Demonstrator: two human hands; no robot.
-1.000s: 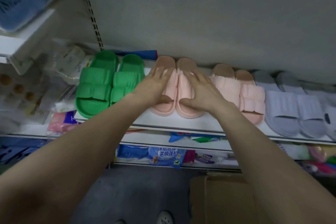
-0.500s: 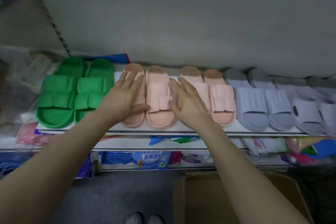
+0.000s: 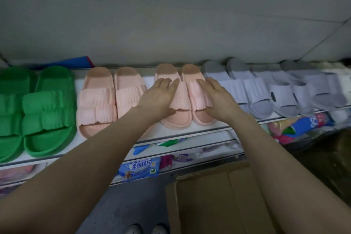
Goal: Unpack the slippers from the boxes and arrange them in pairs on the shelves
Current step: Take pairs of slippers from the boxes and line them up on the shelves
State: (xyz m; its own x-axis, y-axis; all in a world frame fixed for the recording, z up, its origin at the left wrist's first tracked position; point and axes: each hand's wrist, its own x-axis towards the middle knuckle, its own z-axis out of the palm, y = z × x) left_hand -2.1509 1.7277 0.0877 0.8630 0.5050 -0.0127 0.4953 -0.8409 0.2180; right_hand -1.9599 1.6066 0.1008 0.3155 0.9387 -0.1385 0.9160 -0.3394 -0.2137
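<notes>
Left hand (image 3: 158,99), right hand (image 3: 218,99) shifted — atop pink pair (image 3: 182,100).

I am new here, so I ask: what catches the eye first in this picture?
Both hands stand out first: the left hand and the right hand rest on a pink pair of slippers in the middle of the shelf. Bright green slippers glow at the far left, and grey slippers line the right.

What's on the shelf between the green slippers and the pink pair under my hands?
A second pink pair stands there, between the green slippers and the pink pair under the left hand and right hand, seen in the head view.
</notes>
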